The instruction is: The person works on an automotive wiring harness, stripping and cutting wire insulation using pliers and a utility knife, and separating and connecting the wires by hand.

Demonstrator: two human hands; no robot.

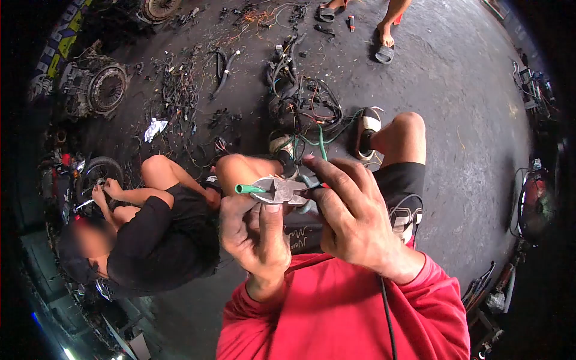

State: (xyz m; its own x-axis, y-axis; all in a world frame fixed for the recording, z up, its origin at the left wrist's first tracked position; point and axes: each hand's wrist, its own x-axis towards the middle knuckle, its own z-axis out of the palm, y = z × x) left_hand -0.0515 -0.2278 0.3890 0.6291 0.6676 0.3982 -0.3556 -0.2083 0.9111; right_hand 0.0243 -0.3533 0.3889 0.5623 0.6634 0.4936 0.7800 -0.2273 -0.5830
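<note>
Pliers with metal jaws (282,191) are at the centre, held up in front of the red shirt. My right hand (354,219) is closed around their handles, which point to the right. The jaws lie across a green tube (247,189), whose open end sticks out to the left. Below the jaws, my left hand (255,234) is closed, its thumb up against the tube and jaws. What its fingers pinch behind the pliers is partly hidden. Another green length (322,144) rises from the floor behind my right hand.
A co-worker in black (168,246) sits at the left, both hands near a motorbike wheel (99,174). Dark wire bundles (294,99) and scraps (180,90) cover the floor ahead. Another person's sandalled foot (385,51) is at the top. A fan (534,198) stands right.
</note>
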